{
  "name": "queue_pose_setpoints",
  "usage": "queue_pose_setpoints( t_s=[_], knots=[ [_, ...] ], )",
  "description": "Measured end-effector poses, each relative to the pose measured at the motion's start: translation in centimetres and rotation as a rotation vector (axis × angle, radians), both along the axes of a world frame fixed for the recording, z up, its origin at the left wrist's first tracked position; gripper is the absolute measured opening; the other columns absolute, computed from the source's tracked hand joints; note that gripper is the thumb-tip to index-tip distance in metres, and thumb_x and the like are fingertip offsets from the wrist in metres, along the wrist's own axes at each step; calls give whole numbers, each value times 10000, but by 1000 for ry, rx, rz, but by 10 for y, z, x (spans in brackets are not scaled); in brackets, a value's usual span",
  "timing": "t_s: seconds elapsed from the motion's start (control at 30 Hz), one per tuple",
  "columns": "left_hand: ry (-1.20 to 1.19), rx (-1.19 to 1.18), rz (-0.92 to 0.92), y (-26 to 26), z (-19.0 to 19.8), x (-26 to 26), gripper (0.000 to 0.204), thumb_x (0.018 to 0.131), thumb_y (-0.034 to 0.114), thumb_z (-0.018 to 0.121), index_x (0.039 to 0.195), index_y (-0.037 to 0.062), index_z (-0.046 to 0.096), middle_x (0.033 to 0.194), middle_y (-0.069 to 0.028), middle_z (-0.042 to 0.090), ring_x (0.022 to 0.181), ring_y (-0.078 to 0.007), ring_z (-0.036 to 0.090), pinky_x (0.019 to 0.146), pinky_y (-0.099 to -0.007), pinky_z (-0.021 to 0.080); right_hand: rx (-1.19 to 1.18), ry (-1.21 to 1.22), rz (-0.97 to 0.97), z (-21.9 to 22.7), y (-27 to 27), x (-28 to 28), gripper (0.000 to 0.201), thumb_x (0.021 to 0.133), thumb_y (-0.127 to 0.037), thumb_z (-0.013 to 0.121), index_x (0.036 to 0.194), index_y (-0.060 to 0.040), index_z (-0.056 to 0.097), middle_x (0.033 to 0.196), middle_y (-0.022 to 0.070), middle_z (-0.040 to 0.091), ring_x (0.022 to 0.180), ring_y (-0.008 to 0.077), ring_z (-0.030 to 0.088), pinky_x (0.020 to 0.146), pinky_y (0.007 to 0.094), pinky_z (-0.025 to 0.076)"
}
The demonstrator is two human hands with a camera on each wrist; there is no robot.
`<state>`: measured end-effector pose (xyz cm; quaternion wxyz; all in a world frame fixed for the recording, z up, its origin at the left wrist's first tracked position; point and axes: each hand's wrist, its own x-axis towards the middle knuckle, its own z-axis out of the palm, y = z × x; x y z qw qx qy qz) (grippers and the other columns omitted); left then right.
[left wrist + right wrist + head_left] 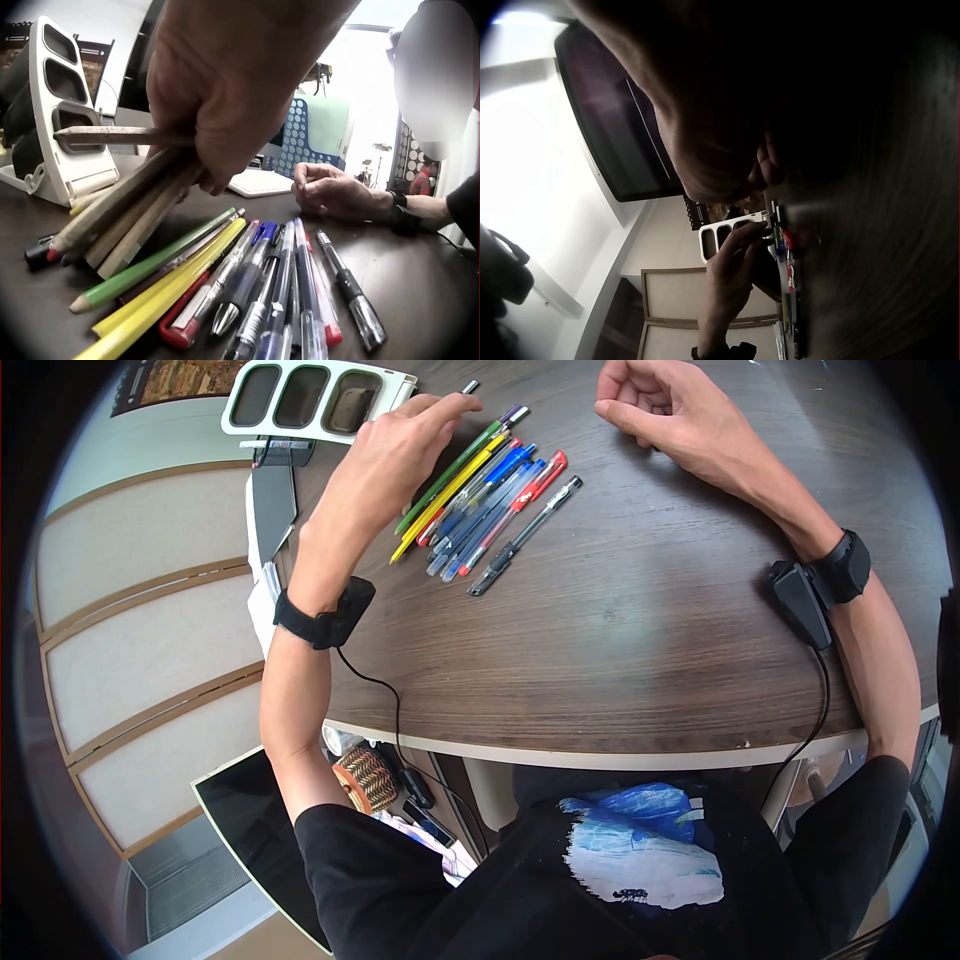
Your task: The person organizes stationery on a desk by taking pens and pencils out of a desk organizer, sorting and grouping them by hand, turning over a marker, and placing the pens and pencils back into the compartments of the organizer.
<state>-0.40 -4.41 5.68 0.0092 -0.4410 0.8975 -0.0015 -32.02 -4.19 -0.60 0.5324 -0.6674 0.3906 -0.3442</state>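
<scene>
My left hand (pixel 392 458) grips several wooden pencils (pixel 120 202) in a bunch, one of them sticking out sideways toward the organizer. Just below, on the table, pens and pencils lie side by side in a slanted row. A green pencil (pixel 154 271) and yellow pencils (pixel 180 281) are at the row's left side. Blue, black and red pens (pixel 485 515) follow, with a black-capped clear pen (pixel 525 535) at the right end. My right hand (pixel 672 408) rests on the table farther right, fingers loosely curled, with nothing seen in it.
A white organizer (pixel 335 425) with three dark compartments stands at the back left, tilted up. A dark grey object (pixel 273 510) and papers sit by the left edge. Thin black cables (pixel 395 705) run from both wrist cameras. The wooden table (pixel 620 630) has a pale front edge.
</scene>
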Motion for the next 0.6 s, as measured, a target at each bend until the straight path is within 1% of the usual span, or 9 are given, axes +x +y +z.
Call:
queue_pose_setpoints(
  t_s=[0.03,0.07,0.13,0.17,0.3,0.37,0.5,0.57,0.6],
  knots=[
    [-6,-39,-9,0,-5,-1,288,1106,202,616,1379,167,698,1251,-98,772,965,-327,778,846,-450,636,-41,2,-7,-3,-1,1,132,1027,-132,715,1034,-16,653,797,6,658,705,69,567,616,256,470],
    [-5,-38,-12,-1,-10,-3,288,1106,202,616,1379,167,698,1251,-98,772,965,-327,778,846,-450,636,-81,4,-13,-4,-1,1,136,1024,-135,718,1029,-14,656,800,4,653,715,71,563,625,260,471],
    [-10,-123,-77,-1,-17,-6,302,1100,222,622,1392,151,652,1138,-155,756,905,-347,773,773,-450,654,-92,16,-17,-3,-1,0,137,1018,-136,723,1023,-15,660,800,1,647,723,73,557,634,263,471],
    [-22,-152,-86,-3,-19,-7,326,1100,277,633,1407,167,646,1138,-148,760,842,-339,777,704,-434,654,-103,27,-18,-2,-1,0,138,1013,-137,728,1016,-15,663,801,-2,640,731,74,551,642,267,471],
    [-55,-138,-11,-2,-20,-12,366,1090,345,655,1415,177,649,1141,-143,762,808,-330,780,667,-411,654,-153,36,-25,-7,-2,0,136,1007,-137,731,1013,-17,667,799,-5,635,729,77,548,646,271,472],
    [-28,-195,-25,-3,-21,-12,430,1072,442,670,1423,193,654,1142,-125,765,781,-311,783,643,-386,652,-130,12,-18,-7,-2,1,134,1002,-136,733,1009,-19,668,798,-2,633,732,80,548,650,274,473],
    [-28,-266,-23,-2,-20,-9,502,1055,523,671,1445,207,648,1136,-105,767,806,-296,788,670,-376,652,-128,25,-29,-3,-1,1,133,1001,-135,732,1007,-18,668,796,-1,632,731,83,550,650,276,475],
    [20,-287,8,1,-16,-5,544,1050,576,653,1457,217,646,1203,-105,764,904,-315,795,744,-409,654,-159,39,-23,-5,-2,0,130,1000,-132,731,1004,-18,668,799,0,633,732,84,552,650,278,475],
    [22,-285,7,3,-15,-2,544,1050,576,653,1457,217,646,1203,-105,764,904,-315,795,744,-409,654,-157,41,-24,-5,-2,0,130,1000,-132,731,1004,-18,668,799,0,633,732,84,552,650,278,475]
  ],
)
